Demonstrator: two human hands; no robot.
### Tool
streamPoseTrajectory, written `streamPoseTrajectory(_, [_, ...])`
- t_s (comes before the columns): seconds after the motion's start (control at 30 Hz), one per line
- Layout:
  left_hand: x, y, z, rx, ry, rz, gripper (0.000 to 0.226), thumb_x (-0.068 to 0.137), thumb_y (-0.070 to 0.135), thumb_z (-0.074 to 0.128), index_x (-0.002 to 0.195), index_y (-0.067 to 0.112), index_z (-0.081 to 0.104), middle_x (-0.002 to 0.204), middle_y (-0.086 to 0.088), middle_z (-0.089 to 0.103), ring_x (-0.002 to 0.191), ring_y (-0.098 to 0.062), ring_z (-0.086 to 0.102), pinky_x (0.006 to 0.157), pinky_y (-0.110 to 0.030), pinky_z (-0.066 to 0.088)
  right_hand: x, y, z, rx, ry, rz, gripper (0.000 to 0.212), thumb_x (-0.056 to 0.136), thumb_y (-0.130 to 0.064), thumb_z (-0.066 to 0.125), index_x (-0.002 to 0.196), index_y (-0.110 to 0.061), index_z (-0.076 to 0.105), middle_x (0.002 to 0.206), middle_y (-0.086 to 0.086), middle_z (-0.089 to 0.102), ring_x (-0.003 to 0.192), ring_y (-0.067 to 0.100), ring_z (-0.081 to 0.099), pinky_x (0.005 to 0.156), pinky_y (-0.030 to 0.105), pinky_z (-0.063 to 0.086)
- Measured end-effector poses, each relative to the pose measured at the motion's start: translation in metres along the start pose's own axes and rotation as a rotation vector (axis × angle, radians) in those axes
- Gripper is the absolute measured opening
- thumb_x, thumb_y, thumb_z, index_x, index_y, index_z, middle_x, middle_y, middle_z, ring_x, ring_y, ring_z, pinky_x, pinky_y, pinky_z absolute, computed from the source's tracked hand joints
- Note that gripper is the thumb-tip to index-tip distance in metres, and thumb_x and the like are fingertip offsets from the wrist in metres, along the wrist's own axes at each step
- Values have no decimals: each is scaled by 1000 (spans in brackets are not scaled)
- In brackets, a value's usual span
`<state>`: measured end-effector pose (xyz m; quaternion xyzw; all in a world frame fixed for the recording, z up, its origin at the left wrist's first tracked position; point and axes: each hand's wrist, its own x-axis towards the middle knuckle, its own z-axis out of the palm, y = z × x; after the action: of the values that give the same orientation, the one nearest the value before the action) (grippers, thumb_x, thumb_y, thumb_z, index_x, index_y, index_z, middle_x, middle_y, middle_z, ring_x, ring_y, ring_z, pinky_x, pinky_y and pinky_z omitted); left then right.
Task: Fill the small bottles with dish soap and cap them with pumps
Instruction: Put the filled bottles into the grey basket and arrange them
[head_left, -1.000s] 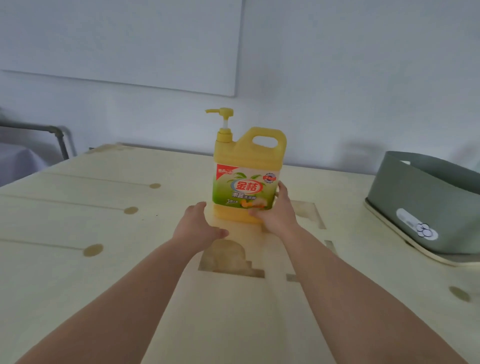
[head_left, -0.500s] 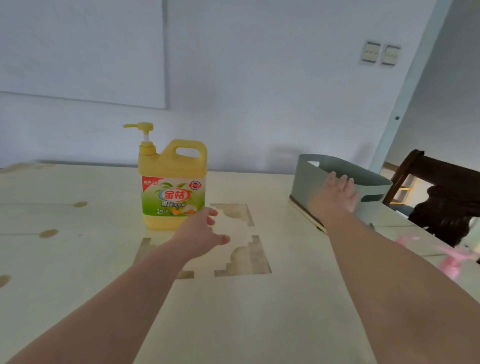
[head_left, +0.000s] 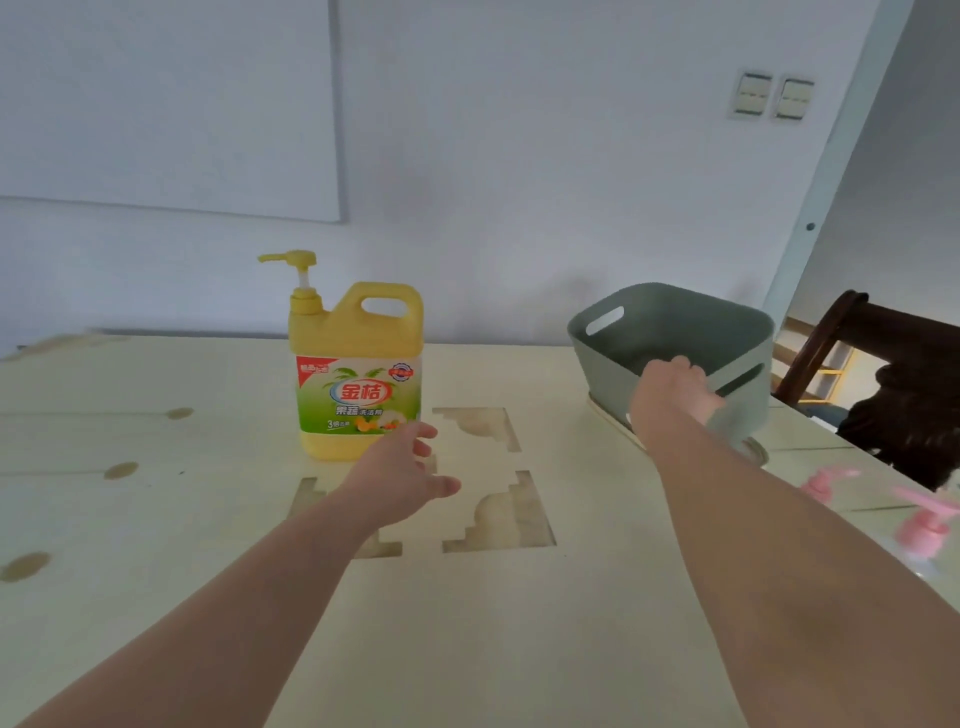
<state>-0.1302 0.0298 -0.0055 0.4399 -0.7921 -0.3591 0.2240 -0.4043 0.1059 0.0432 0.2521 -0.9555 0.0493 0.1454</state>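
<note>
I'm watching right hand (head_left: 670, 395) gripping the bin (head_left: 675, 332) rim, left hand (head_left: 402, 475) hovering loose-fingered by the jug (head_left: 358, 374) on the table (head_left: 156, 519); I'm judging it heavy, stiff, slick, so I'm favouring its handle (head_left: 387, 288).

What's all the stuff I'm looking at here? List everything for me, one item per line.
dish soap jug: one, yellow with a green label and a pump top, upright on the table, left of centre
tub: one, grey-green with slot handles, on the table's right side
pink pumps: two, pink, at the table's far right edge, blurred
table: one, pale wood with darker inlaid shapes
chair: one, dark wood, behind the table at right
wall switches: two, pale, upper right wall
wall panel: one, white, upper left wall
left hand: open, over the table just before the jug
right hand: grips the tub's near rim
</note>
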Motion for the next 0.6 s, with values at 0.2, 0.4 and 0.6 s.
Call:
streamPoseTrajectory(0.2, [-24, 7, -27, 11, 55, 6, 66, 74, 30, 80, 130, 21, 46, 113, 5, 54, 103, -16, 56, 86, -32, 48, -28, -9, -38, 213, 115, -58, 43, 79, -8, 68, 118, -10, 50, 120, 10, 43, 112, 25, 44, 76, 38, 46])
streamPoseTrajectory(0.4, [-74, 20, -62, -27, 132, 19, 64, 79, 33, 74, 134, 21, 44, 115, 5, 54, 102, -17, 56, 81, -29, 44, -78, -3, -88, 336, 162, -132, 37, 85, -2, 57, 121, -6, 51, 126, 12, 44, 119, 27, 44, 74, 38, 43])
streamPoseTrajectory(0.6, [-135, 21, -98, -179, 261, -57, 43, 88, 31, 63, 126, 16, 51, 112, -4, 62, 93, -20, 59, 83, -33, 48, -141, 19, -116, 486, 78, -230, 36, 82, 1, 50, 116, -2, 61, 123, 17, 57, 114, 33, 56, 88, 35, 48])
